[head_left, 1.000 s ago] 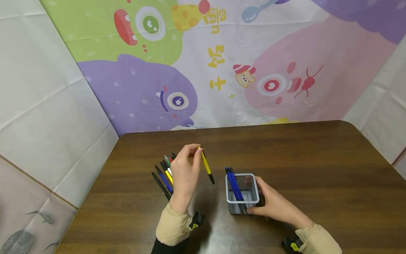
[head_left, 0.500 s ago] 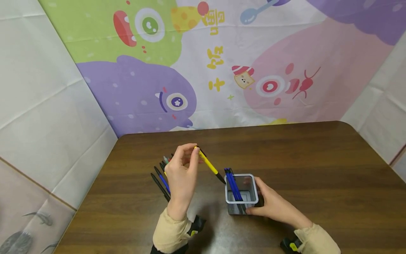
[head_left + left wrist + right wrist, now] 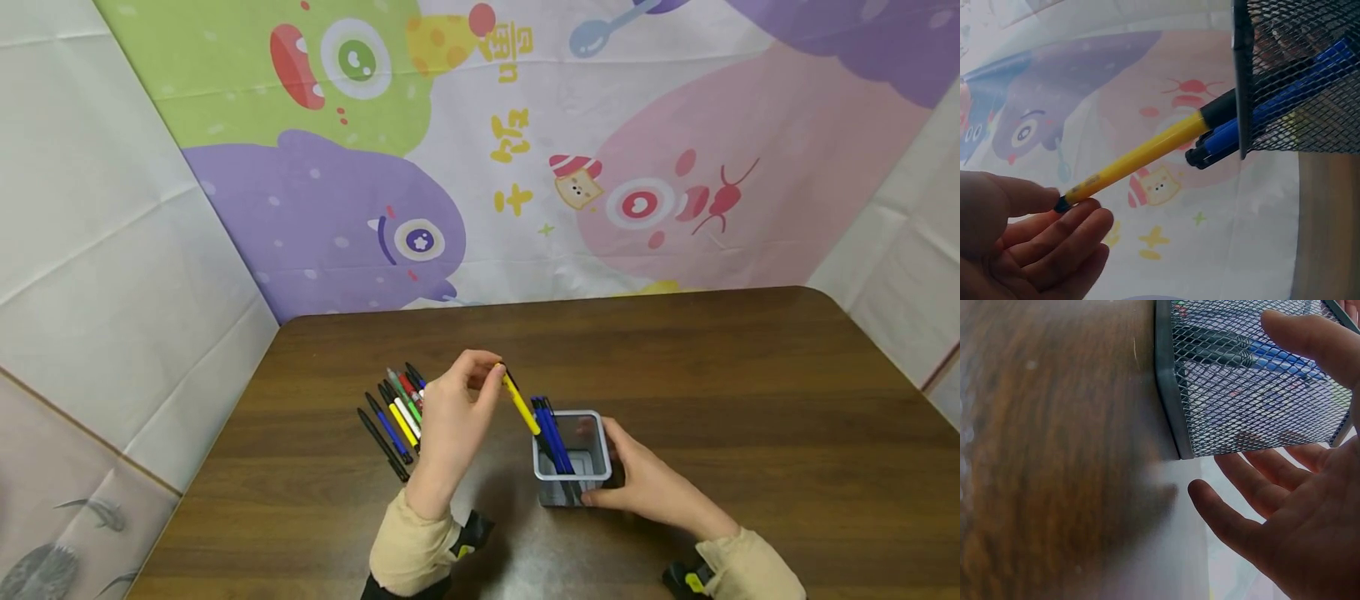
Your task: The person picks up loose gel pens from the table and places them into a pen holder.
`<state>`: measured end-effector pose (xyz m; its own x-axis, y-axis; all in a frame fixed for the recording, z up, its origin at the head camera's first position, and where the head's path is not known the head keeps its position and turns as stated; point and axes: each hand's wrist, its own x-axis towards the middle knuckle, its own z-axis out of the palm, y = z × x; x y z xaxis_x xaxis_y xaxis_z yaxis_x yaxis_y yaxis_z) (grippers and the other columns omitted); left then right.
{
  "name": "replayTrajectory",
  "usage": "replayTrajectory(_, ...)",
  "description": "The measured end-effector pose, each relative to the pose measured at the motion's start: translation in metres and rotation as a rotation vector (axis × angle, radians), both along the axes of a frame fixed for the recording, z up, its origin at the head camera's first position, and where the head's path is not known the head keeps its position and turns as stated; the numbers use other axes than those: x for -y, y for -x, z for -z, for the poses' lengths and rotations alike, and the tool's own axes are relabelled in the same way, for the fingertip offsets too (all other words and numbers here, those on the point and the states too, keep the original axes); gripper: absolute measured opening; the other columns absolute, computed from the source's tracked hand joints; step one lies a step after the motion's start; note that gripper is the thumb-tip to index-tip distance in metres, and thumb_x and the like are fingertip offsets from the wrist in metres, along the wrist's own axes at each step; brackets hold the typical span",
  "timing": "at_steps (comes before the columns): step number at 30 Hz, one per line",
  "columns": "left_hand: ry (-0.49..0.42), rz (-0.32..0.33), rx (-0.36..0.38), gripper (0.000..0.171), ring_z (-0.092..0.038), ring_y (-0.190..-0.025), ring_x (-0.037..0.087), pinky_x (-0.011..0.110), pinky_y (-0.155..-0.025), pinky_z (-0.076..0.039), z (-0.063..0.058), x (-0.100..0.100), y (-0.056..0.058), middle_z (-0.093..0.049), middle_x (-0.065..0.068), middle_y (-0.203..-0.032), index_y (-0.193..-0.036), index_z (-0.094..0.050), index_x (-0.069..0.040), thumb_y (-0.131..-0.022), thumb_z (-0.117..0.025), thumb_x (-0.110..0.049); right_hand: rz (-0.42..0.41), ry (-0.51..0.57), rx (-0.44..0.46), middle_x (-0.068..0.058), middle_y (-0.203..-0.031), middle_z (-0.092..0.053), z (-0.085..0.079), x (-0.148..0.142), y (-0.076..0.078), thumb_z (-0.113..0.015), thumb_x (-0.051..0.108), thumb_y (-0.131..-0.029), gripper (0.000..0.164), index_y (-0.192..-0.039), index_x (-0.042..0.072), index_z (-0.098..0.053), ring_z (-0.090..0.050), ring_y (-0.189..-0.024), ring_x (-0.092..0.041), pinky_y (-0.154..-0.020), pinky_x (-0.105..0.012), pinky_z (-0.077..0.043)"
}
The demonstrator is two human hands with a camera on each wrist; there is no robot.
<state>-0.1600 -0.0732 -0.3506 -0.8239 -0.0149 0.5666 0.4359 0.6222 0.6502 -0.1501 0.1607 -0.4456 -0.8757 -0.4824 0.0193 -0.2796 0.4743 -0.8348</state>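
My left hand (image 3: 459,417) pinches a yellow pen (image 3: 519,402) by its top end between thumb and fingers. The pen slants down to the right, and its black tip is inside the mesh pen holder (image 3: 594,478). Blue pens (image 3: 551,433) lean inside that holder against its left side. In the left wrist view the yellow pen (image 3: 1147,153) crosses the holder's rim beside a blue pen (image 3: 1222,139). My right hand (image 3: 652,479) grips the holder from the right, thumb at the front; in the right wrist view its thumb (image 3: 1310,340) lies along the mesh wall (image 3: 1260,419).
Several pens (image 3: 397,417) in black, blue, yellow, white, green and red lie side by side left of my left hand. The brown wooden table (image 3: 720,367) meets a cartoon-printed cloth (image 3: 517,275) at the back. White panels (image 3: 150,225) stand at both sides.
The yellow pen first swung its tip to the right, then my left hand moved right and the tip entered the holder. My right hand and the holder have stayed put.
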Motion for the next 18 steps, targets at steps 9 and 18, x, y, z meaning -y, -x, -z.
replayTrajectory(9, 0.155, 0.027, 0.072, 0.009, -0.064, -0.068, 0.011, 0.018, -0.056, -0.046, 0.004, -0.006, -0.001, -0.068, -0.001, -0.077, -0.089, -0.067, -0.01, -0.086, -0.062, -0.017, 0.0, -0.003, 0.014, -0.011, -0.118, -0.054, 0.0, 0.0, -0.001, -0.08, 0.032, -0.067, 0.083, -0.133, 0.015, -0.031, -0.057, -0.104, -0.022, -0.081, -0.034, -0.045)
replayTrajectory(18, 0.258, 0.081, 0.113, 0.01, -0.061, -0.067, 0.009, 0.019, -0.058, -0.046, 0.008, -0.011, 0.0, -0.067, 0.001, -0.081, -0.09, -0.069, -0.009, -0.086, -0.063, -0.015, 0.007, 0.002, 0.006, -0.011, -0.119, -0.054, 0.0, 0.0, 0.0, -0.079, 0.03, -0.068, 0.084, -0.133, 0.015, -0.03, -0.056, -0.104, -0.023, -0.082, -0.035, -0.045)
